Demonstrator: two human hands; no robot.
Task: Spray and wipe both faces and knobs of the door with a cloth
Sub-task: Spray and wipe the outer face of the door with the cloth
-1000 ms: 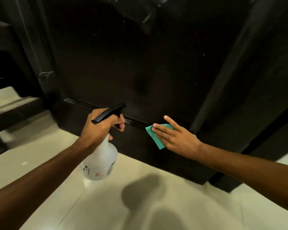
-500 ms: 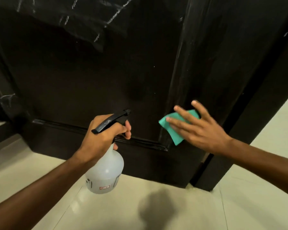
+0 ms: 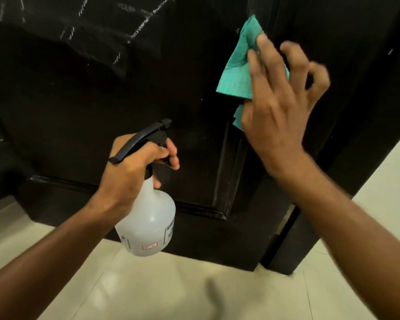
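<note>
R hand (image 3: 277,116), fingers spread, pressed teal cloth (image 3: 237,68) flat vs dark door (image 3: 83,93) at upper right of frame, while L hand (image 3: 134,172) gripped white spray bottle (image 3: 148,222) at lower center, finger on trigger.

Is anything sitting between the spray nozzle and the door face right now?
Nothing visible. The spray bottle, gripped by the left hand, points at the bare door; the cloth lies up to the right, outside that line.

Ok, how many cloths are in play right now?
1. The green cloth is pressed against the dark door under the right hand. The left hand holds only the spray bottle. None others visible.
</note>
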